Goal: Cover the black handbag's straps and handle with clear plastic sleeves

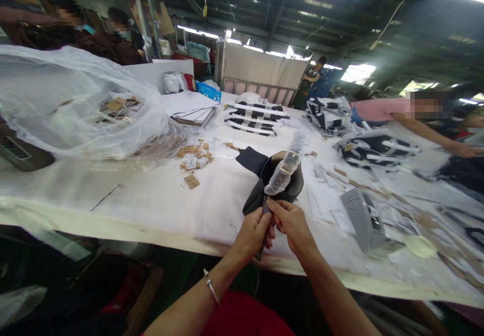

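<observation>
A black bag (293, 187) with an open top lies near the table's front edge, its flap (251, 160) spread to the left. A buckled strap wrapped in clear plastic (286, 169) runs up across the bag's opening. My left hand (255, 232) is closed around a dark strap (265, 206), whose lower end hangs below the fingers. Close beside it, my right hand (293, 222) pinches the same strap near the bag. A tan tag on a cord (231, 146) lies at the flap's tip.
Loose tan tags (194, 158) lie in a heap left of the bag. A large clear plastic bag (75, 109) fills the left side. On the right are a grey dispenser-like box (365, 220) and wrapped black-and-white bundles (378, 150). A person in pink (381, 110) reaches across there.
</observation>
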Available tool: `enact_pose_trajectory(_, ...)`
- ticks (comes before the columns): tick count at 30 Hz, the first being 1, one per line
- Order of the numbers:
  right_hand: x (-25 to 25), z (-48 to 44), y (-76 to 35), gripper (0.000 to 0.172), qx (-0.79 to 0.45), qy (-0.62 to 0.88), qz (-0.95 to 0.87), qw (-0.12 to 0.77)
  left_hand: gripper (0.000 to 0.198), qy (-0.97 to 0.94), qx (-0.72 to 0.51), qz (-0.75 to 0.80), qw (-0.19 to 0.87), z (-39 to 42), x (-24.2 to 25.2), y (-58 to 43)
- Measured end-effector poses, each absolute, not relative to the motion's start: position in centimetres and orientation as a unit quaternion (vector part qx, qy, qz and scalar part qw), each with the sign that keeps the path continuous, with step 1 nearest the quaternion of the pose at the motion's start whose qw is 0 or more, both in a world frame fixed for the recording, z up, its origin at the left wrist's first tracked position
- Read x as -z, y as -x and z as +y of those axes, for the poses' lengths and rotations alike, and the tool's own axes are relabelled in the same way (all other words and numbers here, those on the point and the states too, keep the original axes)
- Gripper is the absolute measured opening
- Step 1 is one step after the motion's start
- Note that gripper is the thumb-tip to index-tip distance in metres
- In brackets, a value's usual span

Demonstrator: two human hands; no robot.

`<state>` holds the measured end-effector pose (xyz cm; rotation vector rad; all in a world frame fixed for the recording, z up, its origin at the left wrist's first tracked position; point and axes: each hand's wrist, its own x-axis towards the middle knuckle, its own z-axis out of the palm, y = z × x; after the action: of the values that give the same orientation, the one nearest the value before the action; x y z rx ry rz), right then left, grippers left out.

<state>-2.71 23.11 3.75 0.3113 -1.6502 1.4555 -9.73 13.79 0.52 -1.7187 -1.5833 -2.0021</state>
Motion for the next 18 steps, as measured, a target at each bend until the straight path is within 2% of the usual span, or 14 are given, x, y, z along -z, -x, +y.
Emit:
enact_pose_trajectory(6,-3.7,23.3,3.8,0.048,-0.724,-0.169,-0.540,0.394,0.048,0.539,0.648,-0.538,-0.019,14.3,3.4,9.5)
enact_pose_trajectory(9,-3.6,23.7,4.5,0.049,-0.719,-0.174,-0.531,0.414,0.058,0.530,0.607,-0.592,-0.032,13.6,7.4,11.3)
enact_pose_trajectory(12,-3.5,24.2,5.0,0.051,-0.678,-0.157,-0.561,0.448,0.058,0.528,0.533,-0.656,-0.082,12.0,9.9,12.8)
enact_pose_trajectory(14,-3.5,24.5,5.0,0.051,-0.649,-0.145,-0.591,0.458,0.055,0.533,0.514,-0.665,-0.102,10.5,9.5,12.0)
enact_pose_trajectory(18,-3.5,24.9,4.8,0.049,-0.595,-0.140,-0.637,0.470,0.051,0.581,0.524,-0.608,-0.139,7.6,5.1,6.6)
